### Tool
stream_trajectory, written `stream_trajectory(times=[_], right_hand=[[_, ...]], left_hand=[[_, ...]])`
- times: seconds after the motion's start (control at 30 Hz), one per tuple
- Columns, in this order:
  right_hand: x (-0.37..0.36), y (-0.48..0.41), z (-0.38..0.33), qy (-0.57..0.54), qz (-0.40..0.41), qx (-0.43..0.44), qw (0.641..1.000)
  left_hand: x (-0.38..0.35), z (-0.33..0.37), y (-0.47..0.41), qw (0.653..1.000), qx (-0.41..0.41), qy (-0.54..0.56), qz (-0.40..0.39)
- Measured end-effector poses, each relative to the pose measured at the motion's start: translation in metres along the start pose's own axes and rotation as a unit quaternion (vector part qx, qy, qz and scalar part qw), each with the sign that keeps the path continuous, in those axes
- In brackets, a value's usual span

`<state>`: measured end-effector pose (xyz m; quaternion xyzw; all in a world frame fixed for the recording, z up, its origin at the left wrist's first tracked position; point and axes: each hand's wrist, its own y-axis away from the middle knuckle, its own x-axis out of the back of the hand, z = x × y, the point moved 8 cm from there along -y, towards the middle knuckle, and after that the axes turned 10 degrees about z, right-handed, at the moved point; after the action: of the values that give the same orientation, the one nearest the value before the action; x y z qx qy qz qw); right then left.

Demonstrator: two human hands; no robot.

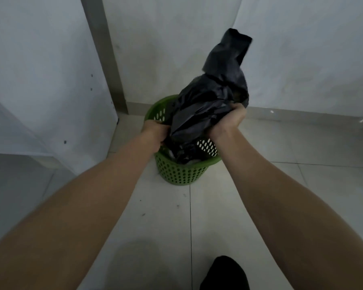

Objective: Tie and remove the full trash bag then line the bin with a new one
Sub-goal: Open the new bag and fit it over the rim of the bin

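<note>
Gathering so far: the black trash bag (208, 105) has its mouth drawn free of the rim and bunched into a loose neck that stands up above the green bin (182, 174).
Bag position: its lower part sits inside the bin, while the upper part rises over the rim and leans to the right, towards the wall (302, 59).
Left hand (153, 132): held low at the bin's rim on the bag's left side, with the fingers closed into the plastic. The fingertips themselves are hidden behind the bag.
Right hand (228, 122): held higher on the bag's right side, with the fingers wrapped tightly round a fistful of plastic just under the neck.
Done: the liner appears to be unhooked from the rim all the way round, and its top has been collected.
Knot: none shows in the upright neck, though the folds are dark and slightly blurred, so a half-made twist may be hidden there.
Left to do: by this view, most of the task. The neck has to be tied off, the bag lifted clear of the bin and set aside, and a fresh liner opened and fitted over the rim.
New liner: none is in sight.
Surroundings: the bin stands on the tiled floor (260, 195) near a corner, and a dark foot (224, 273) shows at the lower edge.
</note>
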<state>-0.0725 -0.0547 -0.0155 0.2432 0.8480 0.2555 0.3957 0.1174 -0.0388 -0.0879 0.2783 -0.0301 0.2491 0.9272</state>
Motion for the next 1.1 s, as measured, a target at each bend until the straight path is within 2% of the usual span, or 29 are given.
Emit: stream_trajectory(times=[0.07, 0.1, 0.13, 0.2, 0.23, 0.27, 0.33, 0.37, 0.4, 0.43, 0.5, 0.57, 0.67, 0.73, 0.77, 0.83, 0.9, 0.93, 1.0, 1.1], right_hand=[[-0.006, -0.008, -0.006, 0.124, -0.009, 0.049, 0.991], [-0.006, -0.012, -0.013, 0.201, -0.005, 0.098, 0.975], [-0.006, -0.015, -0.023, 0.276, 0.016, 0.167, 0.946], [-0.008, -0.011, -0.034, 0.393, 0.038, 0.296, 0.87], [-0.009, -0.012, -0.034, 0.443, 0.039, 0.339, 0.829], [-0.009, -0.013, -0.032, 0.489, 0.04, 0.364, 0.792], [-0.008, -0.019, -0.018, 0.575, 0.029, 0.377, 0.726], [-0.008, -0.024, -0.005, 0.62, 0.006, 0.359, 0.697], [-0.01, -0.028, 0.01, 0.653, -0.031, 0.328, 0.682], [-0.013, -0.032, 0.026, 0.662, -0.079, 0.291, 0.686], [-0.022, -0.03, 0.05, 0.614, -0.161, 0.209, 0.744], [-0.027, -0.034, 0.054, 0.535, -0.164, 0.139, 0.817], [-0.02, -0.044, 0.034, 0.408, -0.1, 0.085, 0.904], [-0.005, -0.05, 0.01, 0.292, -0.004, 0.094, 0.952], [0.005, -0.053, -0.002, 0.24, 0.051, 0.111, 0.963], [0.02, -0.047, -0.017, 0.238, 0.137, 0.165, 0.947], [0.023, -0.04, -0.019, 0.347, 0.153, 0.197, 0.904], [0.021, -0.034, -0.016, 0.422, 0.147, 0.203, 0.871], [0.015, -0.023, -0.016, 0.532, 0.14, 0.234, 0.801], [0.016, -0.015, -0.042, 0.559, 0.214, 0.311, 0.739]], left_hand=[[0.019, 0.022, -0.016, 0.988, -0.079, -0.049, 0.127], [0.02, 0.03, -0.02, 0.978, -0.116, -0.086, 0.147], [0.015, 0.037, -0.023, 0.967, -0.152, -0.15, 0.139], [-0.007, 0.036, -0.027, 0.926, -0.209, -0.305, 0.072], [-0.013, 0.037, -0.026, 0.91, -0.232, -0.34, 0.058], [-0.013, 0.042, -0.024, 0.907, -0.253, -0.33, 0.062], [-0.001, 0.059, -0.017, 0.948, -0.233, -0.198, 0.091], [0.001, 0.06, -0.016, 0.975, -0.173, -0.119, 0.069], [-0.005, 0.059, -0.015, 0.992, -0.104, -0.071, 0.007], [-0.013, 0.055, -0.012, 0.994, -0.039, -0.073, -0.07], [-0.02, 0.051, -0.003, 0.981, 0.028, -0.092, -0.17], [-0.015, 0.057, -0.008, 0.983, 0.02, -0.074, -0.166], [-0.006, 0.069, -0.023, 0.993, -0.002, -0.023, -0.116], [0.002, 0.073, -0.029, 0.996, 0.0, 0.001, -0.094], [0.012, 0.073, -0.037, 0.998, 0.005, 0.018, -0.059], [0.036, 0.071, -0.049, 0.997, 0.017, 0.066, 0.019], [0.06, 0.067, -0.055, 0.992, 0.032, 0.103, 0.07], [0.07, 0.067, -0.059, 0.99, 0.028, 0.106, 0.089], [0.095, 0.07, -0.064, 0.987, -0.012, 0.063, 0.149], [0.129, 0.09, -0.059, 0.965, -0.129, -0.07, 0.216]])
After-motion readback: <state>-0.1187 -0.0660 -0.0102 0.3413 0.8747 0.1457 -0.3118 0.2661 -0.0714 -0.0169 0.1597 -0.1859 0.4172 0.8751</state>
